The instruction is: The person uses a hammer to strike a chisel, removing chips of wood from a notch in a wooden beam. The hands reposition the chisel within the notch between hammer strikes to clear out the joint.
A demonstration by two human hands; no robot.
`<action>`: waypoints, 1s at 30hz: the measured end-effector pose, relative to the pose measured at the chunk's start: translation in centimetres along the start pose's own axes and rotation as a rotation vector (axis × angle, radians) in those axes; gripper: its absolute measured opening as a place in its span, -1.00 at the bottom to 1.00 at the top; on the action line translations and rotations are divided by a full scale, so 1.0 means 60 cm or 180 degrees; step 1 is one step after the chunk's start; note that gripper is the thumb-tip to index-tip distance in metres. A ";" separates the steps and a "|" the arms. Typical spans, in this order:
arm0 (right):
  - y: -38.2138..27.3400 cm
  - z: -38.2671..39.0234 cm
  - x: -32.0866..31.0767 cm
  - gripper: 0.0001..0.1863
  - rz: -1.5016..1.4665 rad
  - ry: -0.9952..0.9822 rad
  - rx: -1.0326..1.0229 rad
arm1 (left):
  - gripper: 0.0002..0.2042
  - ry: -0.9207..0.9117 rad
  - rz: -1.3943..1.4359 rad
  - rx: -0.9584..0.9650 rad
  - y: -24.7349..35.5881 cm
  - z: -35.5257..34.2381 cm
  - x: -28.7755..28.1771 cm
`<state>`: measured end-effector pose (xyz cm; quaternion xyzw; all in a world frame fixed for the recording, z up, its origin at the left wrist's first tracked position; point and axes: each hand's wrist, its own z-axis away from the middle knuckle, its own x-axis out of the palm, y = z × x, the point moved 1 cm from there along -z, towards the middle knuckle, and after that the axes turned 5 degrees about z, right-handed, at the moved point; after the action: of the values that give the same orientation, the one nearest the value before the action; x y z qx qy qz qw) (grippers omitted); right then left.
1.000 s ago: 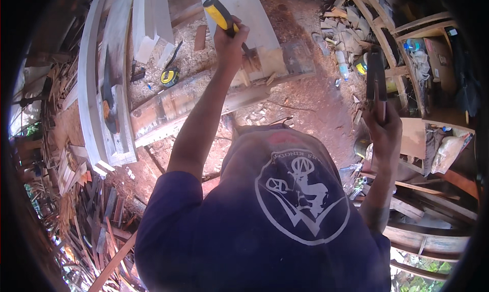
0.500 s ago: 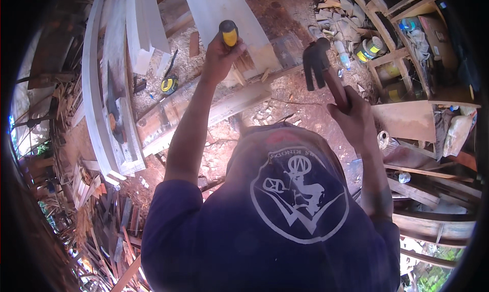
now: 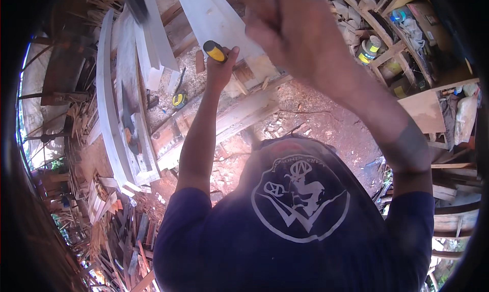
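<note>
My left hand (image 3: 221,65) grips a chisel with a black and yellow handle (image 3: 215,51), held upright on the wooden workpiece (image 3: 249,86) at the bench's near edge, beside a pale board (image 3: 206,14). My right hand (image 3: 282,35) is raised high and close to the camera, blurred by motion, closed round the hammer's handle; the hammer's head is not clearly visible. A yellow and black tape measure (image 3: 179,100) lies among shavings left of my left hand. A dark tool with an orange part (image 3: 130,134) rests on long pale planks (image 3: 109,88) at the left.
Wooden frames (image 3: 395,52) at the right hold bottles, a yellow-labelled container (image 3: 368,50) and rags. A plywood panel (image 3: 423,111) stands below them. Scrap wood (image 3: 125,241) is piled at lower left. The dirt floor (image 3: 326,131) is strewn with chips.
My right hand has swung up from the right toward the top centre, taking the hammer out of clear view. My left hand stays on the chisel. The view has shifted slightly.
</note>
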<state>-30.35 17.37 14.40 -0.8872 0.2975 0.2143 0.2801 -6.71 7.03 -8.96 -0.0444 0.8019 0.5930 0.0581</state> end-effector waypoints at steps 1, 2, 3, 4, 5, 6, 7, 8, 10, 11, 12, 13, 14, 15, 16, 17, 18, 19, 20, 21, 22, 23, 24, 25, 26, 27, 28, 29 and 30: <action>0.025 0.039 0.034 -0.70 0.0382 -0.0626 0.0108 | -0.69 0.0053 0.0185 0.0015 0.016 0.003 0.016; 0.022 0.052 0.049 -0.71 0.0712 -0.1241 0.0187 | -0.71 0.0149 0.0328 0.0040 0.030 0.008 0.013; 0.025 0.062 0.051 -0.71 0.0700 -0.1218 0.0178 | -0.73 0.0154 -0.0056 0.0142 0.013 0.010 -0.003; 0.027 0.072 0.053 -0.73 0.0618 -0.1684 0.0277 | -0.73 0.0151 -0.0074 0.0160 0.008 0.019 -0.005; 0.031 0.069 0.050 -0.75 0.0567 -0.2135 0.0363 | -0.73 0.0260 0.0133 0.0106 0.009 0.019 0.004; 0.020 0.044 0.036 -0.75 0.0580 -0.1784 0.0150 | -0.73 0.0377 0.0325 0.0011 0.021 0.029 0.008; 0.011 0.012 0.018 -0.75 0.0594 -0.1433 -0.0054 | -0.71 0.0206 0.0058 -0.0003 0.037 0.021 0.006; -0.017 -0.015 -0.009 -0.76 0.0529 -0.0777 -0.0376 | -0.71 0.0198 0.0035 -0.0045 0.036 0.035 0.000; -0.051 -0.046 -0.021 -0.76 0.0485 -0.0062 -0.0742 | -0.70 0.0287 0.0123 -0.0161 0.041 0.030 -0.007; -0.060 -0.049 -0.016 -0.76 0.0225 0.0060 -0.0620 | -0.72 0.0200 0.0004 0.0038 0.045 0.026 -0.002; -0.067 -0.051 -0.012 -0.76 -0.0036 0.0184 -0.0502 | -0.73 0.0127 -0.0117 0.0224 0.049 0.027 0.002; -0.051 -0.033 0.004 -0.75 0.0000 -0.0214 -0.0335 | -0.79 0.0299 0.0042 0.0536 0.050 0.028 0.012; -0.035 -0.014 0.018 -0.74 0.0072 -0.0603 -0.0174 | -0.84 0.0106 -0.0158 0.0694 0.032 0.023 0.003; 0.013 0.044 0.055 -0.73 0.0445 -0.1523 0.0076 | -0.86 -0.0105 -0.0328 0.0861 0.011 0.014 0.002; 0.031 0.080 0.087 -0.73 0.0575 -0.1840 0.0147 | -0.84 -0.0630 -0.0931 0.0855 -0.025 0.004 -0.035; 0.047 0.103 0.106 -0.71 0.0722 -0.2130 0.0322 | -0.82 -0.0629 -0.1617 0.0809 -0.026 -0.004 -0.023; 0.047 0.091 0.090 -0.71 0.0739 -0.2130 0.0273 | -0.79 -0.0637 -0.2318 0.0766 -0.010 0.000 -0.013; 0.048 0.079 0.070 -0.72 0.0572 -0.2063 0.0356 | -0.89 -0.0098 -0.1093 0.0546 0.003 0.004 0.003; 0.039 0.089 0.051 -0.72 0.0370 -0.2043 0.0562 | -0.94 0.0344 0.0136 0.0221 0.010 0.029 0.014; 0.042 0.089 0.040 -0.71 0.0111 -0.1907 0.0828 | -0.90 0.0282 0.0221 0.0027 0.005 0.025 0.007; 0.047 0.098 0.027 -0.71 0.0101 -0.1918 0.0806 | -0.90 0.0307 0.0216 0.0027 0.000 0.028 0.002; 0.054 0.114 0.009 -0.70 -0.0042 -0.1677 0.1097 | -0.87 0.0198 0.0230 -0.0038 -0.011 0.033 -0.002; 0.059 0.135 -0.007 -0.68 -0.0190 -0.1443 0.1409 | -0.85 0.0079 0.0241 -0.0127 -0.019 0.042 -0.005; 0.064 0.163 -0.019 -0.68 -0.0207 -0.1463 0.1426 | -0.85 0.0081 0.0233 -0.0157 -0.016 0.045 -0.007; 0.074 0.191 -0.029 -0.73 -0.0302 -0.1401 0.1802 | -0.79 0.0006 0.0117 -0.0160 0.001 0.037 -0.004; 0.083 0.210 -0.037 -0.76 -0.0398 -0.1338 0.2182 | -0.74 -0.0071 0.0002 -0.0168 0.018 0.029 -0.001; 0.089 0.218 -0.044 -0.76 -0.0401 -0.1341 0.2184 | -0.68 -0.0147 -0.0113 -0.0175 0.033 0.021 0.003; 0.090 0.224 -0.047 -0.72 -0.0269 -0.1409 0.2411 | -0.63 -0.0116 0.0078 -0.0469 0.035 0.001 0.010; 0.090 0.233 -0.050 -0.66 -0.0104 -0.1484 0.2695 | -0.64 -0.0273 -0.0523 -0.0446 0.046 -0.015 0.036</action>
<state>-39.01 23.72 3.56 -0.6281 0.2739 0.2631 0.6791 -9.28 6.97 -6.37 -0.0886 0.7489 0.6422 0.1375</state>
